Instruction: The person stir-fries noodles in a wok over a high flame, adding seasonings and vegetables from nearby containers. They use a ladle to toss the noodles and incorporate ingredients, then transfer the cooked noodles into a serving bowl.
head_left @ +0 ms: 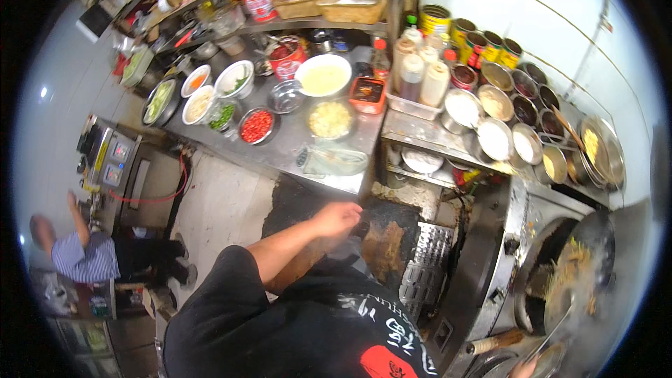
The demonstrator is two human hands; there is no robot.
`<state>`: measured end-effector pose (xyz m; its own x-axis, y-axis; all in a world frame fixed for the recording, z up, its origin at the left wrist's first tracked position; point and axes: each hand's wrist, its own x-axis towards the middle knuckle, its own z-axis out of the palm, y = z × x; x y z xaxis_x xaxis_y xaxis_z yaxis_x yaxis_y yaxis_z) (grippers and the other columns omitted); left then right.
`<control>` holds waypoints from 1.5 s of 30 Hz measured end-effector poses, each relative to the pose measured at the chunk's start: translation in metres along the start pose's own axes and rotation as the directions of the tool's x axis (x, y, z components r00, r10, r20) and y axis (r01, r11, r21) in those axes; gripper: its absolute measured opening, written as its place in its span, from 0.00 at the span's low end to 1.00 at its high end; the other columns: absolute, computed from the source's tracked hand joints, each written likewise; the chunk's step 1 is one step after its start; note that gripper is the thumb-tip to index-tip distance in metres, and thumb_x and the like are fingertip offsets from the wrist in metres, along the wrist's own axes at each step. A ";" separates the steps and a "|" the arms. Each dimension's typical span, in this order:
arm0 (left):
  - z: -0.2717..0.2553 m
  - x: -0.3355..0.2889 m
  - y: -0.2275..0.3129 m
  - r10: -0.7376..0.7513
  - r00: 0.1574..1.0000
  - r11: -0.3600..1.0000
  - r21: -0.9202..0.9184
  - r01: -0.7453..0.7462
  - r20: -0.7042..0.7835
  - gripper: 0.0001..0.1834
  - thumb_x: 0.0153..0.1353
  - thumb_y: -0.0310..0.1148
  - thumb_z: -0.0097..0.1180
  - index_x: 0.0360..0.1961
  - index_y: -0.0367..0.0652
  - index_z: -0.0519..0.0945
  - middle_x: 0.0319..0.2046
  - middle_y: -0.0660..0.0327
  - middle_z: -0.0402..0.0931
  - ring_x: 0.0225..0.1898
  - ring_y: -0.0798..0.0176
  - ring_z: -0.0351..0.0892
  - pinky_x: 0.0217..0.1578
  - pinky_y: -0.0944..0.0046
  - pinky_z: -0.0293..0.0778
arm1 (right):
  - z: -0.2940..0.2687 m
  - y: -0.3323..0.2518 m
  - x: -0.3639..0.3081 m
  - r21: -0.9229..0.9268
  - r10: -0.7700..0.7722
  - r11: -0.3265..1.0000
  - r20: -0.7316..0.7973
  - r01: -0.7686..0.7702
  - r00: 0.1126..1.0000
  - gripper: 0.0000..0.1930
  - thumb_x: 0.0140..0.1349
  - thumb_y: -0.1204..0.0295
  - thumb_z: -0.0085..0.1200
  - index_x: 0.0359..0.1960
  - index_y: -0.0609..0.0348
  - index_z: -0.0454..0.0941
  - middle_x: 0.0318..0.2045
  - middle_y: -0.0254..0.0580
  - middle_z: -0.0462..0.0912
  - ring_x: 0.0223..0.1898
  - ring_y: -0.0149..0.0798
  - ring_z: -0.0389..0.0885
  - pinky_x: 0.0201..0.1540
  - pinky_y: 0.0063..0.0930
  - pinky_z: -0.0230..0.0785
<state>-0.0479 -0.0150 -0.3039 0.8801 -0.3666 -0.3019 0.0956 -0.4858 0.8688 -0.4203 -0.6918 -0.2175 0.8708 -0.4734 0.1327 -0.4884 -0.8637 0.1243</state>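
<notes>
At the lower right edge, my right hand [523, 368] is closed around the long handle of a metal ladle [556, 325]. The ladle reaches up into a dark wok [600, 238], where shredded food [575, 266] lies amid steam. Only part of that hand shows. My left hand [337, 219] hangs in front of my body, near the counter's front edge, its fingers curled together with nothing visible in them. A tool with a pale wooden handle [483, 346] lies beside the stove, left of the ladle.
Bowls of cut ingredients, a plastic bag [336, 161] and a red tub [367, 91] stand on the steel counter [280, 157]. Sauce bottles [411, 73] and seasoning pots [495, 138] fill the rack at right. A perforated metal plate [427, 259] lies underfoot. Another person [87, 255] stands far left.
</notes>
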 end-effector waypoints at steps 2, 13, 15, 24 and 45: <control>-0.037 -0.003 -0.026 -0.095 0.988 0.989 0.099 0.108 -0.124 0.17 0.62 0.29 0.56 0.51 0.37 0.77 0.39 0.57 0.83 0.40 0.64 0.82 0.45 0.63 0.77 | -0.045 -0.021 -0.005 0.250 -0.041 0.968 0.278 -0.031 0.960 0.27 0.65 0.67 0.51 0.61 0.72 0.65 0.52 0.64 0.76 0.44 0.53 0.80 0.48 0.40 0.73; -0.236 -0.013 -0.178 -0.269 0.671 0.962 -0.161 0.219 -0.691 0.15 0.55 0.31 0.54 0.43 0.41 0.83 0.30 0.53 0.83 0.34 0.57 0.83 0.38 0.59 0.77 | -0.017 -0.209 0.085 0.647 0.641 0.584 0.002 -0.490 0.768 0.17 0.56 0.66 0.59 0.38 0.72 0.81 0.34 0.61 0.83 0.31 0.53 0.80 0.37 0.46 0.73; -0.261 -0.043 -0.181 -0.271 0.611 0.953 -0.120 0.277 -0.744 0.15 0.55 0.32 0.53 0.42 0.42 0.83 0.31 0.50 0.83 0.35 0.53 0.84 0.39 0.57 0.77 | -0.056 -0.266 0.097 0.955 0.694 -0.032 0.233 -0.294 0.681 0.11 0.54 0.73 0.56 0.34 0.70 0.79 0.27 0.52 0.81 0.27 0.48 0.78 0.26 0.37 0.72; -0.402 -0.041 -0.196 -0.051 0.512 0.823 0.254 0.508 -0.857 0.15 0.56 0.35 0.53 0.44 0.48 0.84 0.38 0.47 0.82 0.41 0.44 0.82 0.46 0.53 0.76 | -0.177 -0.486 0.034 0.688 -0.248 -0.360 0.580 -0.630 0.776 0.17 0.57 0.74 0.59 0.47 0.59 0.69 0.22 0.36 0.71 0.11 0.29 0.60 0.09 0.24 0.55; -0.546 0.051 -0.248 -0.222 0.701 0.633 0.447 0.632 -0.677 0.15 0.53 0.36 0.57 0.42 0.50 0.82 0.42 0.52 0.81 0.47 0.49 0.79 0.49 0.54 0.76 | -0.226 -0.913 0.005 0.516 -0.628 0.478 0.767 -0.711 0.135 0.10 0.56 0.78 0.51 0.40 0.65 0.70 0.16 0.36 0.68 0.13 0.30 0.67 0.14 0.26 0.60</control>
<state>0.2270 0.5203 -0.3207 0.9111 0.3882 -0.1385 0.4088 -0.8941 0.1831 0.0178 0.1336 -0.1084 0.4667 0.3458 -0.8140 -0.8234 -0.1659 -0.5426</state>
